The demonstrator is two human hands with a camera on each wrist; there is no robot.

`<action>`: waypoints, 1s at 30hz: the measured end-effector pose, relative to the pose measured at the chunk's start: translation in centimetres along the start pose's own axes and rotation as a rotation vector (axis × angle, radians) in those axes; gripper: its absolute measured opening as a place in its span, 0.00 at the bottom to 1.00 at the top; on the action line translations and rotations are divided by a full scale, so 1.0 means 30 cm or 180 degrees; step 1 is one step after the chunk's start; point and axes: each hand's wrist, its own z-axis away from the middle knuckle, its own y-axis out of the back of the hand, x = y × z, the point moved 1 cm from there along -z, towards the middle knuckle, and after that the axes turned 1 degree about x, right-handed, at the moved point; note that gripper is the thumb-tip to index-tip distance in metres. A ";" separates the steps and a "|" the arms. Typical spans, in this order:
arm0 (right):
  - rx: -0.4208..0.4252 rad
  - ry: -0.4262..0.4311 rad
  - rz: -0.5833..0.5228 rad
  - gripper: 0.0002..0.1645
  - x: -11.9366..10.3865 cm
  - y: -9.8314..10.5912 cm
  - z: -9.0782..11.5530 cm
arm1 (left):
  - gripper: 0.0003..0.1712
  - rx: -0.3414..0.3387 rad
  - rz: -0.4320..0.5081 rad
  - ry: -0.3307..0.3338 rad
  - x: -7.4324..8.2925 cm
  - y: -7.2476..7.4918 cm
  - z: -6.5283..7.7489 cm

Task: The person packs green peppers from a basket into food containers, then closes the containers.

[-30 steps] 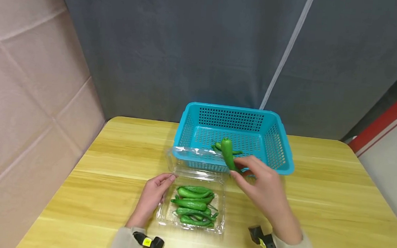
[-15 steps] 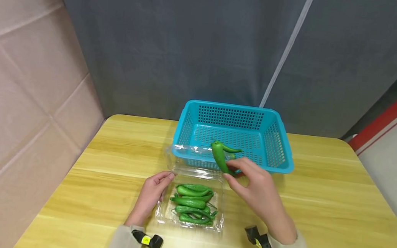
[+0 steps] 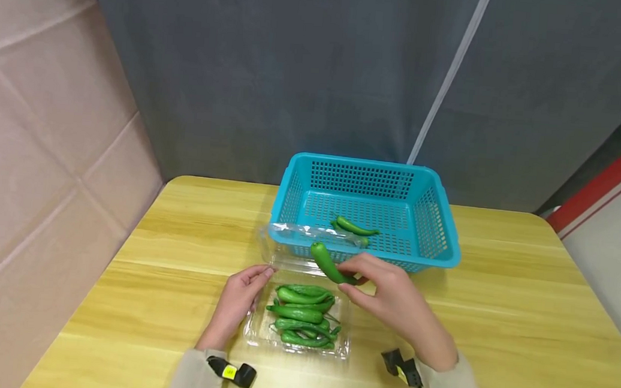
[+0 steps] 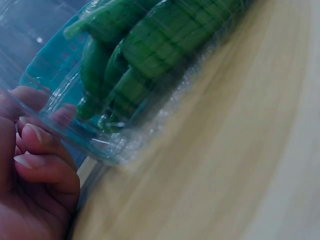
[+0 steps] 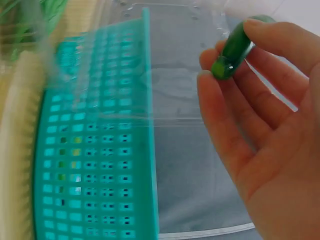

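My right hand [image 3: 392,293] pinches the tip of a green chili pepper [image 3: 325,261] between thumb and fingers. The pepper is in the air over the back of a clear plastic clamshell box [image 3: 346,308], stem end pointing up and left. In the box lie several more green peppers [image 3: 298,314], side by side. Its clear lid [image 3: 285,249] is folded back and leans over the basket's front rim. At the box's left rear corner, my left hand [image 3: 238,300] pinches the edge; in the left wrist view, one finger [image 4: 31,97] shows behind the clear wall.
A blue perforated basket [image 3: 364,163] stands behind the box near the table's back edge. A few green peppers [image 3: 357,227] lie inside it, partly seen through the lid. The wooden table [image 3: 194,234] meets a dark curtain [image 3: 269,95] at the back.
My right hand has carried the pepper left and toward me, from over the basket's front to above the box's hinge. The left hand keeps its place at the box corner.
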 end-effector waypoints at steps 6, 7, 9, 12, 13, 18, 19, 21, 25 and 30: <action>-0.0314 -0.0133 0.0137 0.16 0.048 -0.046 0.004 | 0.23 0.0010 0.0093 0.0006 0.001 -0.005 -0.005; -0.0369 -0.0156 0.0176 0.16 0.054 -0.055 0.006 | 0.23 0.0003 0.0099 0.0012 0.001 -0.006 -0.005; -0.0468 -0.0178 0.0306 0.16 0.063 -0.072 0.009 | 0.23 -0.0007 0.0094 0.0022 0.001 -0.006 -0.004; -0.0577 -0.0213 0.0501 0.16 0.069 -0.095 0.011 | 0.22 -0.0015 0.0074 0.0036 0.004 -0.005 0.000; -0.0608 -0.0223 0.0579 0.16 0.069 -0.103 0.011 | 0.22 -0.0011 0.0054 0.0039 0.006 -0.004 0.001; -0.0770 -0.0248 0.0802 0.16 0.066 -0.138 0.006 | 0.21 0.0016 -0.0005 0.0068 0.016 0.001 0.007; -0.0819 -0.0248 0.0813 0.16 0.067 -0.144 0.006 | 0.21 0.0023 -0.0013 0.0073 0.017 0.002 0.008; -0.0904 -0.0270 0.0813 0.16 0.070 -0.156 0.007 | 0.19 0.0004 -0.0014 0.0103 0.042 0.003 0.017; -0.0952 -0.0311 0.0828 0.16 0.080 -0.171 0.012 | 0.19 -0.0014 0.0015 0.0130 0.041 0.003 0.014; -0.0901 -0.0310 0.0954 0.17 0.085 -0.179 0.017 | 0.22 -0.0002 0.0022 0.0043 0.016 -0.002 0.001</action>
